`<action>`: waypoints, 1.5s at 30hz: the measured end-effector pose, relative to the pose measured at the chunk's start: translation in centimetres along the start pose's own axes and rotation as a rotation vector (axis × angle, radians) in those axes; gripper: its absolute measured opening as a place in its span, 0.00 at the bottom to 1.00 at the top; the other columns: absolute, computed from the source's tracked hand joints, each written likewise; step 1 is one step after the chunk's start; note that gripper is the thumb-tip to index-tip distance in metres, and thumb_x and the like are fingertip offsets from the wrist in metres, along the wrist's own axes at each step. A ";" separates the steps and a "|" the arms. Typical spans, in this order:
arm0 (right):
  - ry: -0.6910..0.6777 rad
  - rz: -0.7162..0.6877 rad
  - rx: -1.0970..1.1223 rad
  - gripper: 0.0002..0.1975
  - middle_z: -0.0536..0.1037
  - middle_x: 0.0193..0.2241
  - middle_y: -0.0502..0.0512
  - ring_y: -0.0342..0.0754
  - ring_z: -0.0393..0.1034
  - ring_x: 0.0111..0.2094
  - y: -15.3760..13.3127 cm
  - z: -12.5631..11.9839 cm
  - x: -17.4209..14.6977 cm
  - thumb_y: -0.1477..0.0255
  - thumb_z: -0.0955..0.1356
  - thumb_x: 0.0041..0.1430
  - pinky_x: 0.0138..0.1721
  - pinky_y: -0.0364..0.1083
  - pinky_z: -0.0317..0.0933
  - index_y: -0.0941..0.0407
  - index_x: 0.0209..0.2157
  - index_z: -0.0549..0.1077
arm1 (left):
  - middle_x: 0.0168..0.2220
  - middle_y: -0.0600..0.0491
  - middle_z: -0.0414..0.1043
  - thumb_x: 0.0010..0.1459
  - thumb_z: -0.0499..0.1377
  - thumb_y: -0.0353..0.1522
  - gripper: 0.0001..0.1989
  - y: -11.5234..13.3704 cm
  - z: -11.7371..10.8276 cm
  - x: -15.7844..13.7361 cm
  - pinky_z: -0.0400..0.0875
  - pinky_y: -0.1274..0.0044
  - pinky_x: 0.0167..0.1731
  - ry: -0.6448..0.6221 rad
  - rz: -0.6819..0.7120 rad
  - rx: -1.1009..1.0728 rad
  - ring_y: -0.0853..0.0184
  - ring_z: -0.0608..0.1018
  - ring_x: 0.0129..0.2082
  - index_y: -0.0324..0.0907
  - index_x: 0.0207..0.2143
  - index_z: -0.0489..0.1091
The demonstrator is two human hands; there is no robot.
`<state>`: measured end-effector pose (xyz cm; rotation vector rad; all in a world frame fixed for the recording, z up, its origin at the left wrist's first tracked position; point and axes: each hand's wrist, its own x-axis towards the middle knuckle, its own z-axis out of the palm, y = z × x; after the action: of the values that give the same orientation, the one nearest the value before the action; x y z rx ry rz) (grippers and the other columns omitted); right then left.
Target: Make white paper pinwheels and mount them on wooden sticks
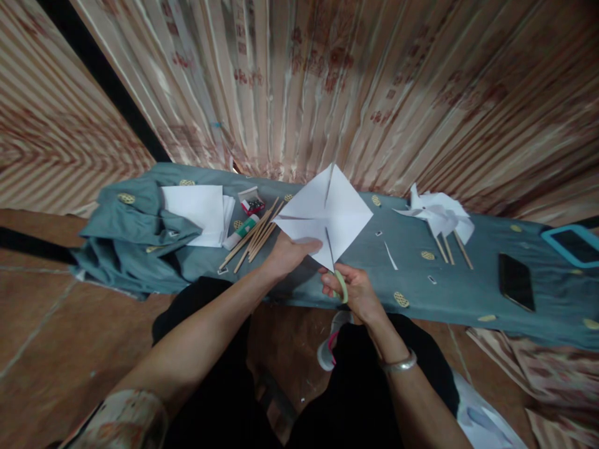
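A square white sheet of paper (349, 209) is held up in front of me, turned like a diamond, with slits running in from its left, top and bottom corners. My left hand (292, 252) grips its lower left edge, the thumb lying on top. In my right hand (353, 288) is a pair of scissors with a pale green handle (342, 287). Their dark blade reaches up into the paper from the bottom corner. Part of the scissors is hidden behind the sheet and my fingers.
On the cloth-covered surface (299, 287), white sheets (196, 209), a red box of small pins (251, 202), a glue stick (241, 232) and wooden sticks (256, 240) lie left. White paper pinwheels (442, 212), a dark phone (515, 282) and a blue-framed device (573, 244) lie right. A curtain (327, 81) hangs behind.
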<state>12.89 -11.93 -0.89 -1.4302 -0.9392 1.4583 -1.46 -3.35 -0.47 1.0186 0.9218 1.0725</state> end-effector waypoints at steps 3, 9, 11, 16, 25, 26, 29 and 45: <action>0.016 0.005 -0.001 0.23 0.71 0.14 0.47 0.39 0.60 0.16 -0.3 0.2 -0.1 0.55 0.79 0.31 0.17 0.40 0.52 0.57 0.21 0.73 | 0.32 0.50 0.77 0.37 0.68 0.32 0.17 0.1 0.1 -0.1 0.71 0.70 0.39 0.003 -0.002 -0.010 0.63 0.76 0.32 0.38 0.32 0.73; 0.024 -0.007 -0.005 0.22 0.71 0.14 0.47 0.37 0.59 0.15 -0.4 0.3 -0.1 0.55 0.79 0.32 0.16 0.39 0.52 0.57 0.19 0.71 | 0.30 0.52 0.77 0.35 0.68 0.32 0.15 0.3 0.1 -0.1 0.71 0.71 0.38 0.029 0.019 0.009 0.65 0.75 0.31 0.39 0.30 0.73; 0.032 -0.013 -0.013 0.22 0.71 0.14 0.47 0.37 0.59 0.15 -0.3 0.3 -0.1 0.55 0.79 0.32 0.16 0.39 0.52 0.56 0.20 0.72 | 0.30 0.52 0.77 0.36 0.68 0.32 0.14 0.2 0.1 -0.1 0.71 0.71 0.38 0.027 0.018 0.005 0.64 0.76 0.31 0.39 0.29 0.73; -0.019 0.030 -0.013 0.24 0.74 0.16 0.48 0.39 0.63 0.17 -0.4 0.3 -0.1 0.53 0.78 0.33 0.18 0.40 0.56 0.57 0.25 0.75 | 0.30 0.53 0.77 0.37 0.68 0.31 0.13 0.2 0.0 0.1 0.72 0.71 0.37 0.018 0.019 0.013 0.64 0.77 0.30 0.40 0.29 0.74; -0.193 0.076 -0.097 0.26 0.75 0.19 0.48 0.40 0.67 0.21 -1.2 -0.5 -0.8 0.50 0.77 0.37 0.24 0.41 0.62 0.57 0.30 0.76 | 0.38 0.47 0.80 0.39 0.68 0.32 0.19 1.0 -1.2 1.2 0.73 0.69 0.42 0.057 0.098 -0.032 0.59 0.80 0.38 0.37 0.37 0.75; -0.214 0.086 -0.119 0.26 0.75 0.20 0.48 0.40 0.67 0.21 -1.4 -0.8 -0.9 0.51 0.77 0.37 0.24 0.41 0.62 0.57 0.30 0.76 | 0.38 0.48 0.80 0.39 0.68 0.32 0.19 1.2 -1.2 1.2 0.73 0.69 0.41 0.063 0.102 -0.060 0.59 0.80 0.37 0.38 0.38 0.75; -0.256 0.113 -0.172 0.25 0.75 0.19 0.48 0.40 0.67 0.21 -2.1 -2.0 -1.4 0.51 0.77 0.38 0.24 0.41 0.61 0.57 0.29 0.76 | 0.36 0.50 0.80 0.39 0.68 0.30 0.21 1.5 -1.4 1.3 0.74 0.70 0.39 0.088 0.117 -0.114 0.61 0.80 0.36 0.41 0.40 0.75; 0.490 -0.290 -0.131 0.28 0.79 0.27 0.51 0.48 0.71 0.29 -2.7 -6.4 1.0 0.56 0.79 0.31 0.27 0.44 0.62 0.55 0.35 0.74 | 0.28 0.51 0.79 0.32 0.68 0.27 0.15 1.3 -1.2 -0.9 0.74 0.70 0.38 -0.164 -0.210 -0.137 0.63 0.79 0.29 0.39 0.28 0.75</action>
<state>19.48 -10.46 0.93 -1.5720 -0.8901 0.7940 -3.12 -3.83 0.54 0.8620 0.7916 0.8508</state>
